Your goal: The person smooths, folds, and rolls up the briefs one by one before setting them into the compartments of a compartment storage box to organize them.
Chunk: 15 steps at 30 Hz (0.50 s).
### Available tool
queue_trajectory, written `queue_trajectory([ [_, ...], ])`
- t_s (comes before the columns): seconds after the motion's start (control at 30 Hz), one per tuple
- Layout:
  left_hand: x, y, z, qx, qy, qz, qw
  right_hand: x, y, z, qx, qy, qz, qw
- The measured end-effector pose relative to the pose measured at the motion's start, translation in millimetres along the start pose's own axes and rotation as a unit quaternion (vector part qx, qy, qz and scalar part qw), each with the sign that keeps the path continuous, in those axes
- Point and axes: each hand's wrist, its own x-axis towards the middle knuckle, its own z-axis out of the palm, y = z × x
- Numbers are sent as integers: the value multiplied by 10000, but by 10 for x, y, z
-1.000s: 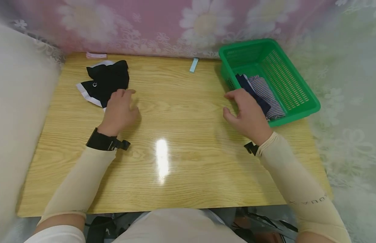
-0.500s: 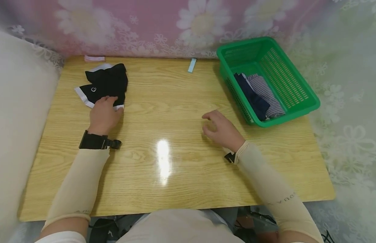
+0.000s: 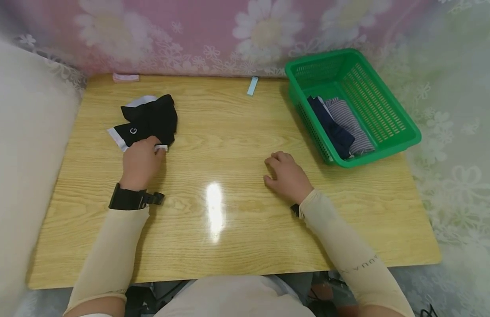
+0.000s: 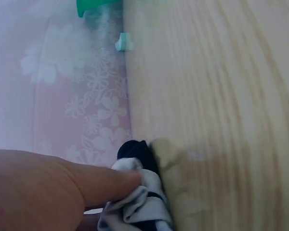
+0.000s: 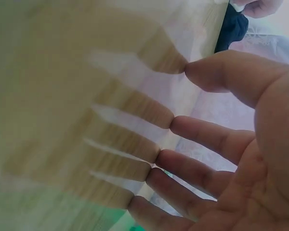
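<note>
A black cloth garment with white edging (image 3: pixel 151 121) and a white letter G lies bunched at the left of the table. My left hand (image 3: pixel 142 162) pinches its near white edge; in the left wrist view the thumb (image 4: pixel 108 185) presses on the folded white band (image 4: pixel 149 209). The fingers under the cloth are mostly hidden. My right hand (image 3: pixel 287 176) rests on the table right of centre, holding nothing. In the right wrist view its relaxed, spread fingertips (image 5: pixel 183 122) touch the shiny tabletop.
A green plastic basket (image 3: pixel 391 103) stands at the back right, with a folded navy cloth (image 3: pixel 332 130) and a striped cloth (image 3: pixel 349 125) inside. A pale blue strip (image 3: pixel 252 86) and a pink strip (image 3: pixel 126 78) lie along the wooden table's (image 3: pixel 229 145) back edge, by a flowered curtain.
My left hand has gone to the garment's near edge and taken hold; the garment has shifted slightly towards me and right. My right hand has come from beside the basket onto the table.
</note>
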Motion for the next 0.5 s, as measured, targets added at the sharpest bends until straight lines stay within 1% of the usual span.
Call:
queue_trajectory([
  [0.07,-40,20,-28,-142,59,82,9998,6,-18,-5,-38,34,29,10000],
  [0.17,-90,68,-44,-472,43,72,9988,14,-48,-17,-8,30,104,9999],
  [0.23,-122,109,-26,-684,-19,47,9976,23,-74,-15,56,-27,131,9999],
  [0.3,-151,167,6,-832,-83,107,9964,43,-127,-11,173,-99,90,9998],
  [0.37,-186,256,35,-919,-171,271,9953,81,-218,-5,339,-195,-13,9992],
  [0.43,-223,370,61,-985,-293,447,9937,133,-354,-9,543,-292,-181,9979],
  [0.5,-270,512,69,-1235,-508,530,9896,198,-515,-14,736,-372,-395,9958],
])
